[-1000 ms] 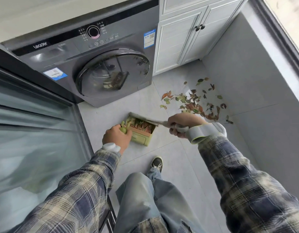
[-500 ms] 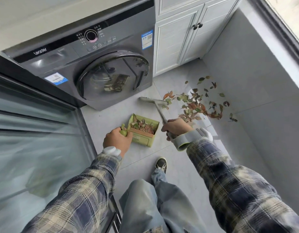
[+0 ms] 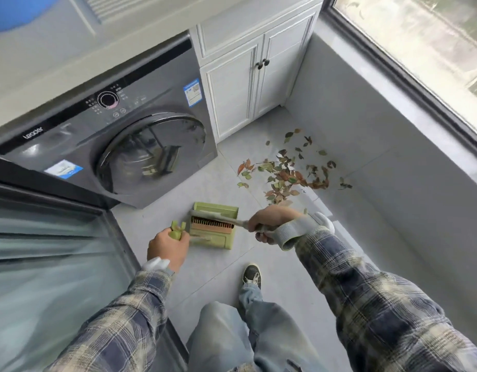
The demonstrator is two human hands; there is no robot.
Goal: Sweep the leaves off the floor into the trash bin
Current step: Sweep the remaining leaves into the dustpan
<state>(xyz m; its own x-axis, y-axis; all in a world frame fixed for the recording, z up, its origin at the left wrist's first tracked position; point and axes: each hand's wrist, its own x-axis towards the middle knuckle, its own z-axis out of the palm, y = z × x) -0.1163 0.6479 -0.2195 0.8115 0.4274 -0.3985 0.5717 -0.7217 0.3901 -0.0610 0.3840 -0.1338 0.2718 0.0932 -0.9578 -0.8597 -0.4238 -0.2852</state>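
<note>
Back over the dustpan [image 3: 214, 232] from the leaves [image 3: 285, 175]: the brush [image 3: 218, 216].

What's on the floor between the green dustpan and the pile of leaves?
Nothing much: in the head view, the stretch from the dustpan to the leaf pile is bare grey floor tile, with one stray leaf near the pile's edge.
</note>
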